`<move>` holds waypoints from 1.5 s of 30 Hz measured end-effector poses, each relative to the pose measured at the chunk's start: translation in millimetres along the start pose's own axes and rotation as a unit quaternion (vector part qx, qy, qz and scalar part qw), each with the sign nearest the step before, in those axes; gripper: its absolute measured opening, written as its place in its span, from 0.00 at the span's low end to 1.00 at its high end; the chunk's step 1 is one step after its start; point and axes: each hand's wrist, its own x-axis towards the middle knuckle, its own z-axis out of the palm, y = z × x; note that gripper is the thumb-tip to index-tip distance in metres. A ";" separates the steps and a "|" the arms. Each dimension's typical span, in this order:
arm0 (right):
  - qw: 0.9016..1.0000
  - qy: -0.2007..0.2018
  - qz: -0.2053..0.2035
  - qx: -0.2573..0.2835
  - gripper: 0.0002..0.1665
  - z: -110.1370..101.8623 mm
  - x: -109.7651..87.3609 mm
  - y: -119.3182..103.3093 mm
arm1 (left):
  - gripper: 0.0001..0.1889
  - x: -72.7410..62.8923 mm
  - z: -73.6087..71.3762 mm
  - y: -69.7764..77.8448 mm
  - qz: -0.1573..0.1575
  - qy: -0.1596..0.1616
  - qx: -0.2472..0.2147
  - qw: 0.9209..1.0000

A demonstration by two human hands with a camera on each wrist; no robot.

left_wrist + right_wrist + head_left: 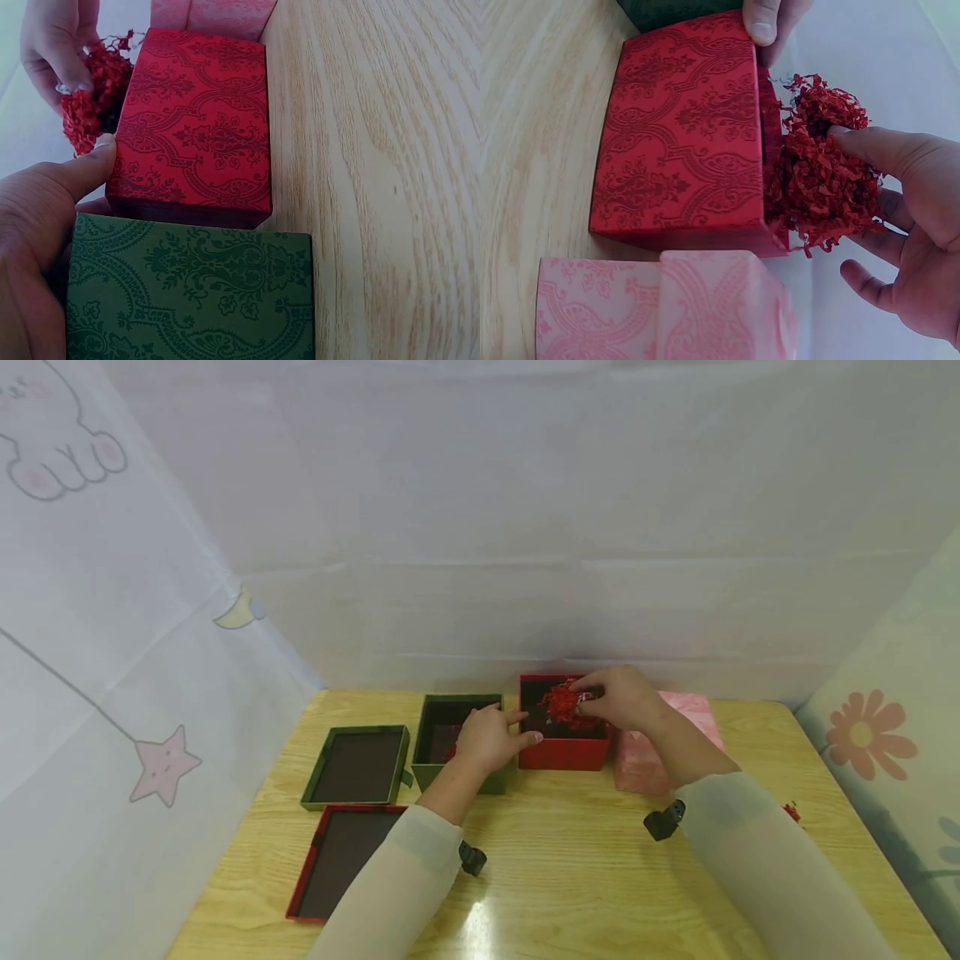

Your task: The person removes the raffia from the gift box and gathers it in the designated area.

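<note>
My right hand [618,697] pinches a clump of red shredded paper [821,169] between thumb and fingers, at the mouth of the red patterned box [562,756]. That box stands lidless, its inside dark in the head view. My left hand [487,739] reaches over the green box [459,779] to the red box's near left corner. Its thumb [101,154] lies on the red box's rim, with a finger on the other side of the wall. A little red shows inside the open green box, mostly hidden by the left hand.
Right of the red box stands a pink patterned box [600,307], partly behind the right forearm. On the left lie a green-edged lid [356,768] and a red-edged lid [345,860]. A red scrap [792,812] lies near the right sleeve. A white cloth [465,527] hangs behind the table.
</note>
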 end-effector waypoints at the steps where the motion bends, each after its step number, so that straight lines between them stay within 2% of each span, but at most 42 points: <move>1: 1.000 0.002 -0.002 -0.002 0.21 -1.5 -1.1 -0.8 | 0.33 0.2 0.0 0.0 -0.001 0.000 0.001 1.000; 9: 1.000 0.018 0.000 0.001 0.21 -11.0 -11.8 -4.4 | 0.33 1.6 -0.7 -0.9 0.005 0.001 -0.005 1.000; 16: 0.999 0.033 -0.015 0.000 0.21 -20.3 -24.8 -5.2 | 0.32 1.9 -1.3 -2.0 0.001 -0.002 -0.013 1.000; 27: 0.999 0.044 -0.021 -0.004 0.18 -35.3 -52.5 -6.5 | 0.34 4.2 1.2 -1.5 0.006 -0.003 -0.009 1.000; 33: 0.997 0.061 -0.037 0.011 0.17 -34.7 -66.8 -3.5 | 0.33 2.4 -1.5 -0.1 0.002 -0.004 -0.009 1.000; 40: 0.997 0.059 -0.013 0.038 0.17 -29.9 -85.1 -1.0 | 0.33 2.2 -1.8 0.7 0.006 -0.001 -0.009 1.000; 45: 0.997 0.064 -0.014 0.041 0.19 -24.7 -98.4 2.6 | 0.33 3.1 -1.1 1.2 0.009 0.004 -0.004 1.000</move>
